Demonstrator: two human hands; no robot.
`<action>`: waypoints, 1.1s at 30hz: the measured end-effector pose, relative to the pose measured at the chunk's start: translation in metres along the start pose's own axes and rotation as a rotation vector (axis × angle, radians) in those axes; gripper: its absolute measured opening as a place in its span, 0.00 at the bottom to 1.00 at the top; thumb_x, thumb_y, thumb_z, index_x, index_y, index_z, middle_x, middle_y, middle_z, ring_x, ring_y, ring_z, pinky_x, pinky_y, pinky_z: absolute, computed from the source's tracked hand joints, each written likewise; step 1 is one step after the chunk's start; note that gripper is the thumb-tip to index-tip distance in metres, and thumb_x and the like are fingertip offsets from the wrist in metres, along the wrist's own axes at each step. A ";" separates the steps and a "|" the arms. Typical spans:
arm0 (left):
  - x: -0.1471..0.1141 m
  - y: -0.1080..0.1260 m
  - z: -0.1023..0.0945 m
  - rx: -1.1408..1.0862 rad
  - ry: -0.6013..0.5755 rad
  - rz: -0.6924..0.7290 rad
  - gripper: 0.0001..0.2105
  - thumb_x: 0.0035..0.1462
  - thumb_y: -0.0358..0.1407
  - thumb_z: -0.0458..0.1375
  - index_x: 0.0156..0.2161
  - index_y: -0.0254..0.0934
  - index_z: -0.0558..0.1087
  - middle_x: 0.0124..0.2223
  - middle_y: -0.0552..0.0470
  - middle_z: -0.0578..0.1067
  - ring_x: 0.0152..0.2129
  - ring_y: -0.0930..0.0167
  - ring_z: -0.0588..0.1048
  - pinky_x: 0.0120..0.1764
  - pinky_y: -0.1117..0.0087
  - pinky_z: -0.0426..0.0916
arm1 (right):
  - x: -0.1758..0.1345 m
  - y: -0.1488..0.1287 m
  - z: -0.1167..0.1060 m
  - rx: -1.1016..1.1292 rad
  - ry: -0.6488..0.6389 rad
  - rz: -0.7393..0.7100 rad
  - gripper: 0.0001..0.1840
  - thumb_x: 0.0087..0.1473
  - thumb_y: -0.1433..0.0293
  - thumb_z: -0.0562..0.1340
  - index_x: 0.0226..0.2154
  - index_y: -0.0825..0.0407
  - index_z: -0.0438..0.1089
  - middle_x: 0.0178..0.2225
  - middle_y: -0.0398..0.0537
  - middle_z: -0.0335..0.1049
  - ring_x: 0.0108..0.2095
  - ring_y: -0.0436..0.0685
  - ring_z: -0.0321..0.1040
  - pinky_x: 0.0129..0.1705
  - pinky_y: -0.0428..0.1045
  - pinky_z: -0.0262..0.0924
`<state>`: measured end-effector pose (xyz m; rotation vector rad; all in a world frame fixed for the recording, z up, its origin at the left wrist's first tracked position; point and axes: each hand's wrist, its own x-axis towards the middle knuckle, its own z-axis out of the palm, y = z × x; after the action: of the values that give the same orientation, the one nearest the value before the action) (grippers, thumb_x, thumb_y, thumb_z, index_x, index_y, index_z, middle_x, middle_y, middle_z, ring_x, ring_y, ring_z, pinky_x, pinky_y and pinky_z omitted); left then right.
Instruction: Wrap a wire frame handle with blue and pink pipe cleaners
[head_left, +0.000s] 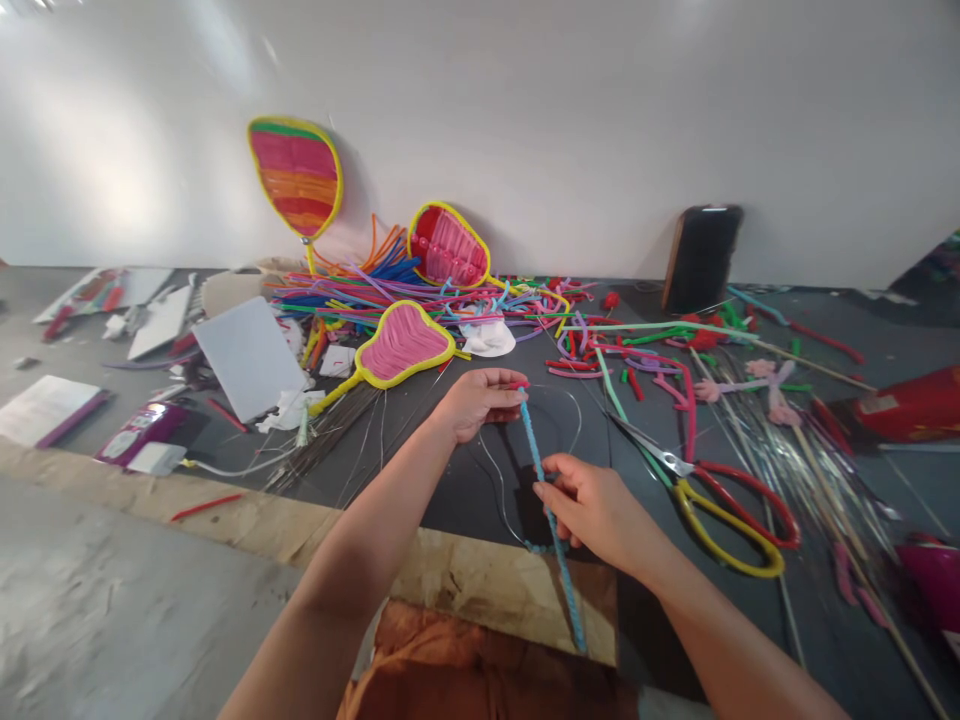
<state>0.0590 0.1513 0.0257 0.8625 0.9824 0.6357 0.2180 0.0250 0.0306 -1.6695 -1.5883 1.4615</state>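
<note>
In the head view my left hand (486, 402) pinches the upper end of a light blue pipe cleaner (569, 595), where a small pink bit shows at the fingertips. My right hand (589, 505) is closed around the same pipe cleaner lower down, thumb and fingers together. Its free end slants down towards my lap. A thin wire loop (501, 490) curves between and below my hands, and a short stretch of blue fuzz covers its bottom. How the wire joins the pipe cleaner is hidden by my fingers.
Scissors (679, 462) with red and yellow handles lie right of my right hand. Beyond are a pink fan shape (405, 345) edged in yellow, a pile of coloured pipe cleaners (360, 290) and an upright phone (703, 260). Metal wires (817, 480) spread at the right.
</note>
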 end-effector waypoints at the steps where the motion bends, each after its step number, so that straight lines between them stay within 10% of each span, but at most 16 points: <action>1: 0.000 0.000 0.000 -0.002 0.006 0.005 0.14 0.44 0.26 0.64 0.38 0.32 0.71 0.29 0.53 0.75 0.23 0.77 0.74 0.30 0.74 0.71 | 0.000 0.000 0.000 0.002 -0.010 -0.001 0.09 0.54 0.64 0.54 0.37 0.51 0.64 0.17 0.37 0.67 0.12 0.47 0.62 0.14 0.41 0.55; 17: 0.002 -0.003 0.008 -0.026 0.114 0.082 0.12 0.40 0.22 0.64 0.31 0.32 0.68 0.25 0.56 0.73 0.21 0.78 0.72 0.29 0.75 0.69 | 0.000 -0.002 0.005 0.109 -0.073 0.040 0.08 0.54 0.65 0.54 0.37 0.50 0.61 0.17 0.34 0.65 0.13 0.46 0.62 0.13 0.40 0.57; 33: 0.000 0.001 -0.001 0.001 -0.037 -0.023 0.07 0.53 0.27 0.58 0.39 0.30 0.72 0.26 0.51 0.75 0.22 0.76 0.74 0.32 0.71 0.72 | -0.003 0.000 -0.002 0.042 -0.025 0.019 0.07 0.54 0.64 0.53 0.34 0.49 0.61 0.17 0.37 0.67 0.13 0.47 0.62 0.13 0.40 0.56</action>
<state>0.0583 0.1526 0.0265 0.8605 0.9579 0.5978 0.2200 0.0230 0.0320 -1.6531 -1.5485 1.5206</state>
